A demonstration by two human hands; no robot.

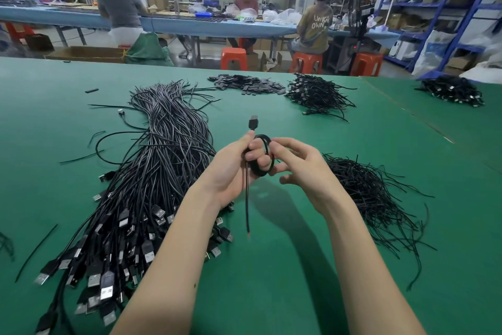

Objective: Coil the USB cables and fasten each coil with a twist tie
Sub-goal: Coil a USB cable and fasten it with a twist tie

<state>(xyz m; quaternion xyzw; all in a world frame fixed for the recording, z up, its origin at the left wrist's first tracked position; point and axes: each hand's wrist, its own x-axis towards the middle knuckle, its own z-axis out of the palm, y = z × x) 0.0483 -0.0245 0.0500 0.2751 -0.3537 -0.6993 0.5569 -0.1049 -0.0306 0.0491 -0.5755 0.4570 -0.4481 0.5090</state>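
both hands (260, 163) hold a coiled usb cable (262, 155) above the table (271, 280).

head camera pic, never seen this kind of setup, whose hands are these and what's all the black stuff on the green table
No machine here: one camera worn on a person's head looks down at their own bare hands. The left hand grips a small coil of USB cable, plug up, loose end hanging. The right hand pinches the coil's other side. On the green table lie a big bundle of uncoiled USB cables at left, thin twist ties at right, and coiled cables further back.
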